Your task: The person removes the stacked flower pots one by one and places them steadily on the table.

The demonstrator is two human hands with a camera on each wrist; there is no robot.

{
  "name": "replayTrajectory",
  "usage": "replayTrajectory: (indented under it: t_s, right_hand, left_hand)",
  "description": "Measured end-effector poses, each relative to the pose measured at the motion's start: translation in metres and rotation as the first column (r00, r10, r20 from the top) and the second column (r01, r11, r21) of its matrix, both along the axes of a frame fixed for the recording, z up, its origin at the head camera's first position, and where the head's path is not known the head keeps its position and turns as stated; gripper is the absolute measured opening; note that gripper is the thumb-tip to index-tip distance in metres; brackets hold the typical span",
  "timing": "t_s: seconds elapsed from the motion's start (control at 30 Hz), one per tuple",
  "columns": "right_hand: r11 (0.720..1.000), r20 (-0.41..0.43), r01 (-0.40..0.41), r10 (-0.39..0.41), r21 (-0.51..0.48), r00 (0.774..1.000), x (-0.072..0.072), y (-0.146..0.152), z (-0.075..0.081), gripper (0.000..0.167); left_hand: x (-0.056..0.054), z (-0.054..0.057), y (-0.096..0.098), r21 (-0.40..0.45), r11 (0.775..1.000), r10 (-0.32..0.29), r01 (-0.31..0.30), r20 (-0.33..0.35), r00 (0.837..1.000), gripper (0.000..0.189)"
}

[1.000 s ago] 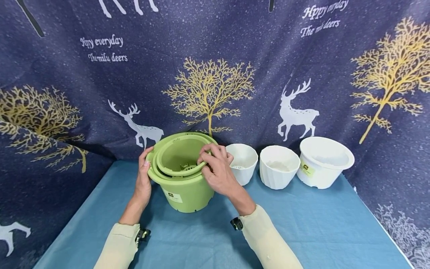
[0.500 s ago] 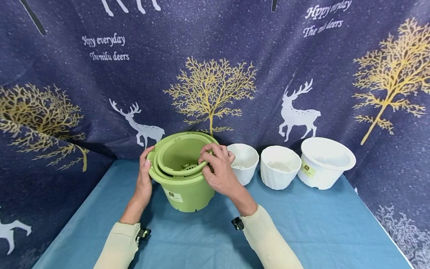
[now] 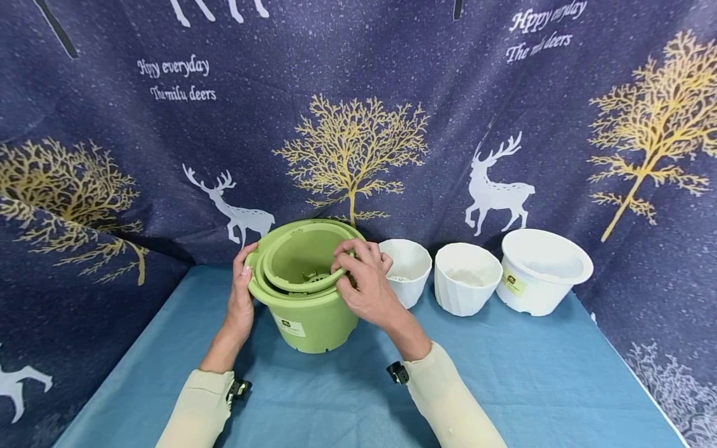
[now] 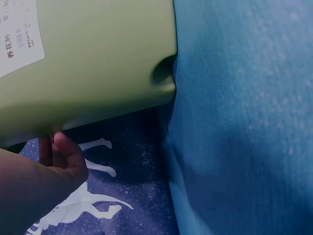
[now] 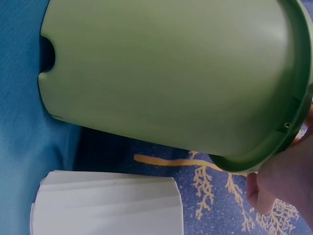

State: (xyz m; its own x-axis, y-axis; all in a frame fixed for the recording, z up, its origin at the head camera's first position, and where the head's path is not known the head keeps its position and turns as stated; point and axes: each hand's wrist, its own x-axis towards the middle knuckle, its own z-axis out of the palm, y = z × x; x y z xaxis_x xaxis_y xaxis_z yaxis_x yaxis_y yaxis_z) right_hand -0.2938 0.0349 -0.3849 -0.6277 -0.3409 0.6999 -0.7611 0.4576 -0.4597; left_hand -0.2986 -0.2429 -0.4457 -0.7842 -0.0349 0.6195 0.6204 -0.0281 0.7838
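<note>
A large green flower pot (image 3: 322,323) with a pale label stands on the blue cloth. A smaller green flower pot (image 3: 299,252), slotted at its bottom, sits nested inside, its rim above the outer one. My left hand (image 3: 241,295) grips the outer pot's rim at the left, thumb over the edge. On the right, my right hand (image 3: 366,283) pinches the inner pot's rim with bent fingers. In the left wrist view the left hand (image 4: 54,166) shows beside the outer pot's wall (image 4: 93,58). The right wrist view has the right hand (image 5: 288,176) at the rim.
Right of the green pots stand two white faceted pots, the nearer one (image 3: 411,289) partly behind my right hand and another (image 3: 462,298) beside it. Further right is a wide-rimmed white pot (image 3: 529,298). A dark blue curtain (image 3: 358,74) hangs close behind the table (image 3: 313,404).
Both hands keep their hold on the green pots, which stay in place. The view has shifted very slightly.
</note>
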Motion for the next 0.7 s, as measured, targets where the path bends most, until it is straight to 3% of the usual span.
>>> replayTrajectory:
  t_s: [0.7]
  right_hand:
    - [0.998, 0.023, -0.059, 0.059, 0.005, 0.998, 0.0035, 0.0063, 0.0051, 0.021]
  left_hand:
    - [-0.0010, -0.0021, 0.0000, 0.006, 1.000, 0.003, -0.003, -0.011, 1.000, 0.055]
